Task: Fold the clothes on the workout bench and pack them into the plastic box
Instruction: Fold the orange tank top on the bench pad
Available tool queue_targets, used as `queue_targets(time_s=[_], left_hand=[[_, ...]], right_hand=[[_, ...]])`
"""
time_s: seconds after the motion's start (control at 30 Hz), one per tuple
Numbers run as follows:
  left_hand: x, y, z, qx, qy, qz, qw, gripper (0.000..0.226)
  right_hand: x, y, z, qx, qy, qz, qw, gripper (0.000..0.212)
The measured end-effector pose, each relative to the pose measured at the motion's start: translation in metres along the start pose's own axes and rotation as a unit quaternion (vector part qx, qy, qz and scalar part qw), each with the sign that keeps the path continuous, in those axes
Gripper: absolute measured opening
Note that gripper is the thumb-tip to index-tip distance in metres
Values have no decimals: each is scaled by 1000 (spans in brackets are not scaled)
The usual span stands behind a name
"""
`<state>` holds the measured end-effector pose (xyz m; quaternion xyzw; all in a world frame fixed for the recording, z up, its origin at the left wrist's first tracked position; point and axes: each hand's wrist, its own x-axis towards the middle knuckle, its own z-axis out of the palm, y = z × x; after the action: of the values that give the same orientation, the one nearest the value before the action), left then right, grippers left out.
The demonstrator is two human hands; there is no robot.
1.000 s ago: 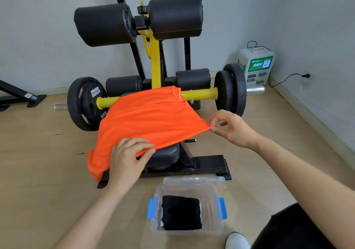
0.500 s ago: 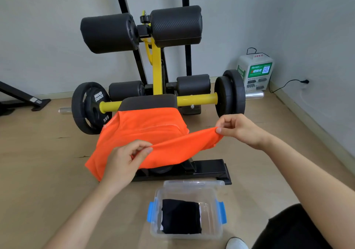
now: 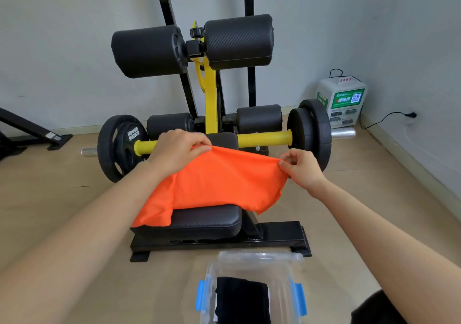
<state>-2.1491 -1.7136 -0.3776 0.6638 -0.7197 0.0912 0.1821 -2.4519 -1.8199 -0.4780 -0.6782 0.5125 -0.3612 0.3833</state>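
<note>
Pinching shirt (image 3: 219, 181) edge with left grip (image 3: 174, 152) and right grip (image 3: 300, 170), mid-frame over counter (image 3: 207, 222); box (image 3: 259, 258) lower centre on floor (image 3: 62, 198).

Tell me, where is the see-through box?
In the head view, the plastic box sits on the floor at the bottom centre, just in front of the black base of the workout bench, with a folded black cloth inside.

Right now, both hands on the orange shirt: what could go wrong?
1. The left hand and right hand pinch only the far edge of the orange shirt; if either grip slips, the fold collapses.
2. The shirt's near-left corner hangs off the bench pad, so it might slide to the floor.
3. The yellow bar sits behind the hands; fabric could snag there.
</note>
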Motion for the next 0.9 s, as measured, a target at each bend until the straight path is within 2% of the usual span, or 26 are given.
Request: queue_targets(time_s=[0.07,0.17,0.33,0.53,0.73,0.8,0.9], left_hand=[[15,-9,13,25,-52,-31,998,14],[16,-19,31,8,-113,-69,991,17],[-19,-21,25,-34,-41,-74,996,21],[-89,-25,-2,-91,31,-149,984,29],[-151,-23,9,-117,10,-178,977,74],[-159,-26,13,-124,20,-186,975,76],[-162,-32,8,-122,24,-177,976,64]], right_hand=[[6,0,9,-27,30,13,999,10],[-1,-7,28,-111,12,-7,994,34],[-27,-28,62,-93,-97,-130,982,35],[-55,-60,90,-116,-95,-254,955,34],[-68,-73,116,-275,-169,-257,911,53],[-69,-70,117,-295,-170,-255,905,53],[-73,-69,117,-299,-172,-253,904,57]])
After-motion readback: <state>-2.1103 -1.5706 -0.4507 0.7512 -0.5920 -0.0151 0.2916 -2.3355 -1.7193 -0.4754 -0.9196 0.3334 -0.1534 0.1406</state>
